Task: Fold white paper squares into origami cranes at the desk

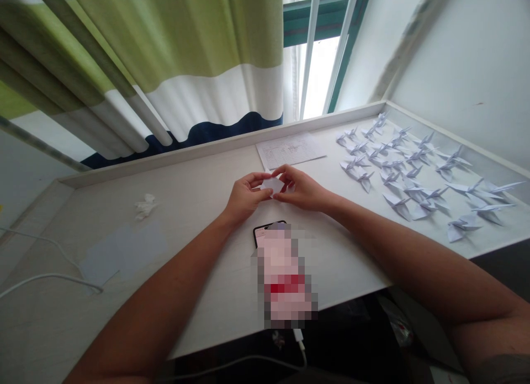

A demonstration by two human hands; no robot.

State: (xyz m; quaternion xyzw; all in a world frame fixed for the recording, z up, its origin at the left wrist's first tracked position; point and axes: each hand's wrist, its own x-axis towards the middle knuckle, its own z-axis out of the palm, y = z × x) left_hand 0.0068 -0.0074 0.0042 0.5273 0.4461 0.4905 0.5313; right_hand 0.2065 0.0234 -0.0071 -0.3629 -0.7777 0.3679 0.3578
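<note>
White folded paper (273, 184) is pinched between our left hand (244, 197) and right hand (301, 189), thumbs and fingertips of both closed on its edges, just above the desk (194, 179). Below the fingers, nearer us, lies a phone (267, 230); just beyond them is a printed sheet (290, 149). To their right stand rows of paper cranes (414, 174).

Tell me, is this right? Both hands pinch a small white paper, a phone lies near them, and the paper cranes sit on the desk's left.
Not quite: the head view shows the paper cranes on the right of the desk, not the left. The left hand and right hand do pinch the small white paper, with the phone near them.
</note>
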